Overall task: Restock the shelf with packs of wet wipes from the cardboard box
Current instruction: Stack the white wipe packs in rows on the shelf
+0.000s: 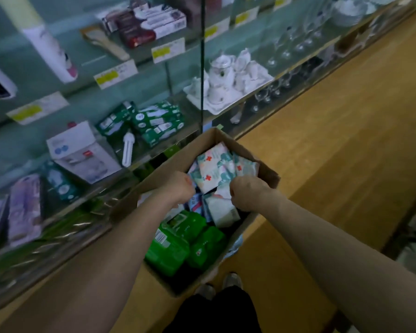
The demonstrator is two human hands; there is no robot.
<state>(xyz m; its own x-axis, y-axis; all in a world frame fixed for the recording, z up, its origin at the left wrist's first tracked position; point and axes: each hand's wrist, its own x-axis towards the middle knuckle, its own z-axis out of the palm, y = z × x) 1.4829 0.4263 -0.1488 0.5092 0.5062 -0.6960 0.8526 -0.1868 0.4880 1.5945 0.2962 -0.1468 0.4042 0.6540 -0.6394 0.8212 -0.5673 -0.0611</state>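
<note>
Two pale shoes (232, 280) show at 6 o'clock, toes close to the near end of the cardboard box (267, 175). It sits on the wooden floor (334, 164) tight beside the glass cabinet (203, 68), I'd judge so that packs need only a short lift to a shelf. Nearest in the box lie green wet-wipe packs (171, 248); one carries a barcode sticker, but its lettering is too blurred to read. Beyond them the left hand (180, 186) and right hand (247, 194) both plunge in, knuckles up, fingers curled down out of sight. They flank a floral pack (214, 170), white with teal leaves and red flowers, likely to lift it from both sides, though I cannot tell whether either hand actually grips it. More packs stand on edge toward the far corner, so the box looks well stocked. At 10 o'clock a glass shelf (15, 150) holds green cartons (159, 121) and a loose lamp bulb (127, 150). At 1 o'clock stands a white tea set (226, 80). Yellow price labels (168, 50) line the shelf edges, all unreadable.
</note>
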